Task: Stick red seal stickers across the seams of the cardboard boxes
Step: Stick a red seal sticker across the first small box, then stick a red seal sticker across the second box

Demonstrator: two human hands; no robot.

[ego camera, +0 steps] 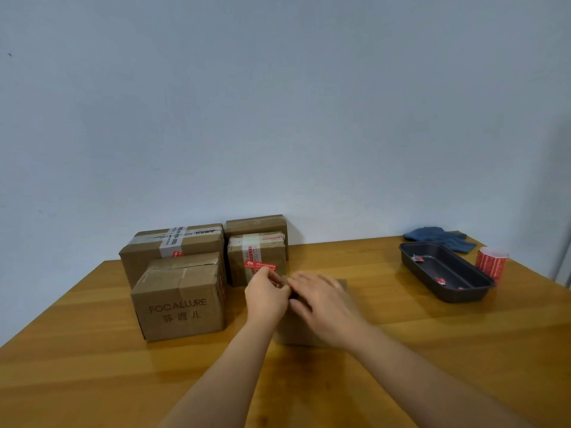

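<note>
Both hands meet on the flat box mid-desk, left hand pinching something small, maybe a thin floppy sticker best held by its edge, right hand resting flat.

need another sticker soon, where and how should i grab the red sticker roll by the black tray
Judging by its pose, take the red and white roll of seal stickers around its curved side wall, near the upper rim, coming from the right or from above. It stands upright on the wooden table, and the black rectangular plastic tray sits close against its left, so that side looks crowded.
</note>
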